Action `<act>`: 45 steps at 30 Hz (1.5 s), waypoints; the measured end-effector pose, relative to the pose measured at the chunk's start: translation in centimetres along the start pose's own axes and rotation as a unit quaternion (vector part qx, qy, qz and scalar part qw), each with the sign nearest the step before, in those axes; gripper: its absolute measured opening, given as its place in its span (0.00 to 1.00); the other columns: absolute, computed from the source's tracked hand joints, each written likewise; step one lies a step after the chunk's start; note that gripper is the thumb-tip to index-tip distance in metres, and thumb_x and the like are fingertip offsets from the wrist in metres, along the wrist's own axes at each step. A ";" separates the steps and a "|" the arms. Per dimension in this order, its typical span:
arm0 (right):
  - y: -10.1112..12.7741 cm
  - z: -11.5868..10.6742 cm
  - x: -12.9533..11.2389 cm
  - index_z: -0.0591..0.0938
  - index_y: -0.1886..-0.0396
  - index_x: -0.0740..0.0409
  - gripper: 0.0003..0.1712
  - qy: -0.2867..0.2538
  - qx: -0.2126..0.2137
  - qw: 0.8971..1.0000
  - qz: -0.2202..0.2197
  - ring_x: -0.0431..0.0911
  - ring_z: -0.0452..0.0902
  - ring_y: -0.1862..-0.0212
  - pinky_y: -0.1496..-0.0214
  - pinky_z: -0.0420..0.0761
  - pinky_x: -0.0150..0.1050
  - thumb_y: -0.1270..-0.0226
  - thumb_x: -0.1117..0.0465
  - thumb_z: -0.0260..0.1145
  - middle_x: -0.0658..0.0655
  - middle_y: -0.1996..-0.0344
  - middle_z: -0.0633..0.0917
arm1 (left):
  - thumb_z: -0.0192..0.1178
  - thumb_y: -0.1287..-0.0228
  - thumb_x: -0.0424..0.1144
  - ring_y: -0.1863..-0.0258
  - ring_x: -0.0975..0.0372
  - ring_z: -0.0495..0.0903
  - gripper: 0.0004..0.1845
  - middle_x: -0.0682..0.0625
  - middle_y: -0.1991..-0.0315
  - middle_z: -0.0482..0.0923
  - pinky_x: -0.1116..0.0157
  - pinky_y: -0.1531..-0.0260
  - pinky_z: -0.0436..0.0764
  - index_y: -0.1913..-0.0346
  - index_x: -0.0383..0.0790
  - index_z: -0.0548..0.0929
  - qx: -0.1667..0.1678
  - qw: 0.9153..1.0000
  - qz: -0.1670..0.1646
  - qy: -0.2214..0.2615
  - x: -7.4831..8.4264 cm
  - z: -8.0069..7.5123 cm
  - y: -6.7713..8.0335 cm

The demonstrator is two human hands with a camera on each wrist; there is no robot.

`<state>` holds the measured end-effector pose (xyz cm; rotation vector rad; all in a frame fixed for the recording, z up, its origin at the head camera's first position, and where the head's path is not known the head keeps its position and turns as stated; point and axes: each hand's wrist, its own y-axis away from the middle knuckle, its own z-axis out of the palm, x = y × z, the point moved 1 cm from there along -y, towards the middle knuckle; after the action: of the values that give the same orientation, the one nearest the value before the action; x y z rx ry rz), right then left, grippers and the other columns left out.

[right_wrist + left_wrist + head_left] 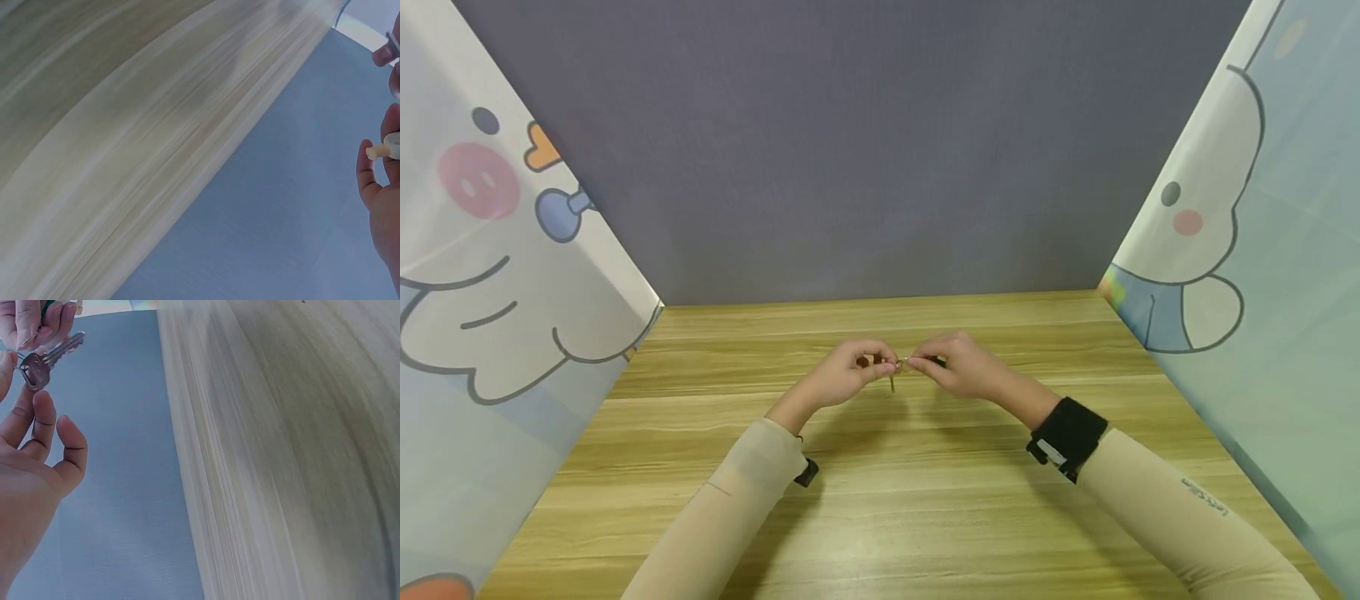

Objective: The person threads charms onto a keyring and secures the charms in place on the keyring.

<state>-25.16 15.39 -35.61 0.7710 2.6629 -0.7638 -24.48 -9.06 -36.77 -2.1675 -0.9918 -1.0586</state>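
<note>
Over the table, my left hand (850,371) and right hand (966,367) meet almost fingertip to fingertip. A thin metal key ring (902,364) spans the small gap between them. My left thumb and fingers pinch a key (37,370) beside the ring; in the head view another key (892,384) hangs below those fingertips. The left wrist view shows the other left fingers loosely bent. My right thumb and forefinger pinch the ring's other side. A small white-and-peach keychain charm (391,147) lies among my right fingers, partly cut off by the right wrist view's edge.
The wood-grain table (895,517) lies under both forearms. A plain grey-blue panel (880,150) stands along its back edge. Cartoon-printed panels flank it on the left (512,275) and right (1247,217).
</note>
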 end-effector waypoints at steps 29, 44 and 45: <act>-0.1 0.0 -0.6 0.92 0.63 0.59 0.03 0.059 0.038 0.993 -0.090 0.42 0.86 0.69 0.50 0.87 0.49 0.30 0.68 0.73 0.52 0.70 0.92 | 0.63 0.20 0.44 0.54 0.58 0.79 0.07 0.52 0.55 0.87 0.57 0.50 0.79 0.57 0.48 0.88 -0.010 0.999 0.007 0.031 -0.5 0.6 -0.2; 0.2 0.3 0.3 0.92 0.62 0.58 0.05 0.044 0.034 0.996 -0.065 0.42 0.86 0.68 0.51 0.86 0.49 0.30 0.69 0.72 0.55 0.66 0.94 | 0.64 0.21 0.41 0.56 0.58 0.79 0.06 0.53 0.49 0.89 0.61 0.54 0.77 0.58 0.48 0.89 -0.008 1.000 0.009 0.015 -0.3 0.5 -0.2; 0.2 0.3 0.3 0.92 0.62 0.58 0.05 0.043 0.034 0.996 -0.063 0.42 0.86 0.68 0.51 0.86 0.49 0.30 0.70 0.73 0.54 0.67 0.94 | 0.64 0.21 0.41 0.56 0.58 0.79 0.06 0.53 0.49 0.89 0.61 0.54 0.78 0.58 0.48 0.89 -0.009 1.000 0.008 0.014 -0.3 0.5 -0.2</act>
<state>-25.30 15.48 -36.07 0.6705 2.7988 -0.8744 -24.50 -8.70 -37.31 -2.1647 -0.9547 -1.0927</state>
